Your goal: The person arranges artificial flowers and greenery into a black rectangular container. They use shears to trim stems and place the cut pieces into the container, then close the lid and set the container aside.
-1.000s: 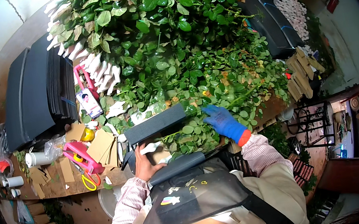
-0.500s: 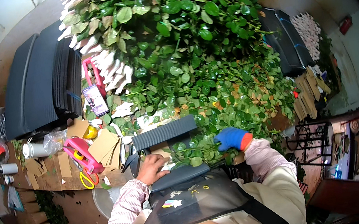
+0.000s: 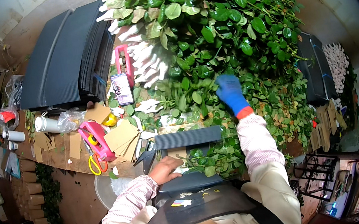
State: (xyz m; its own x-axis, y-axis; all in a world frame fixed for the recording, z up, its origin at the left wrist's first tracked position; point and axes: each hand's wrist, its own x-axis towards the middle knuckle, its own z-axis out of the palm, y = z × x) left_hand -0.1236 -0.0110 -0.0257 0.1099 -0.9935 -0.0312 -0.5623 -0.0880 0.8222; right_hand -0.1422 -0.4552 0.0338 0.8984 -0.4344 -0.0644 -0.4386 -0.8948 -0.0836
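Observation:
My left hand [image 3: 165, 169], bare, is curled over a piece of cardboard [image 3: 176, 152] and a white-sleeved flower head [image 3: 182, 170], which its fingers partly hide. Leafy stems [image 3: 208, 161] extend rightward from it, inside a folded dark corrugated sheet [image 3: 188, 137]. Farther forward, my right hand [image 3: 229, 90], in a blue glove with an orange cuff, is closed on a leafy stem [image 3: 195, 93], whose leaves are smeared by motion. Just beyond lies a big pile of leafy stems [image 3: 230, 19], white-sleeved heads [image 3: 146, 63] along its left side.
Dark sheet stacks [image 3: 51, 57] [image 3: 316, 71] flank the pile. At left are a phone [image 3: 122, 89], pink tools [image 3: 98, 140], scissors [image 3: 94, 165], cardboard pieces [image 3: 121, 142], a white flask [image 3: 46, 125] and plastic bags [image 3: 70, 120]. A bucket [image 3: 108, 193] sits below the table edge.
My right hand has moved up and away from me, from the folded sheet toward the pile, with leafy stems. My left hand stays at the sheet. The whole view has shifted.

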